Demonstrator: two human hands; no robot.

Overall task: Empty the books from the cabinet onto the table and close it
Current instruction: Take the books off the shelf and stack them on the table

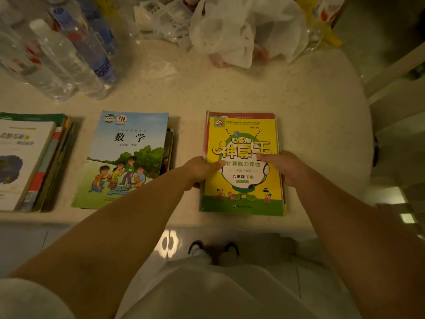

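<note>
The left hand (202,170) grips the left edge of the yellow workbook stack (243,166), thumb curled over the cover; the right hand (279,166) pinches its right edge likewise. The stack lies flat near the table's (230,93) front edge, well right of the maths textbook pile (124,157) and the leftmost book pile (30,162). Bare table lies behind the stack.

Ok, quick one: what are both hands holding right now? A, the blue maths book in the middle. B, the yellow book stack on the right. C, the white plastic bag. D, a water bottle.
B: the left hand and right hand grip opposite edges of the yellow book stack on the table.
</note>
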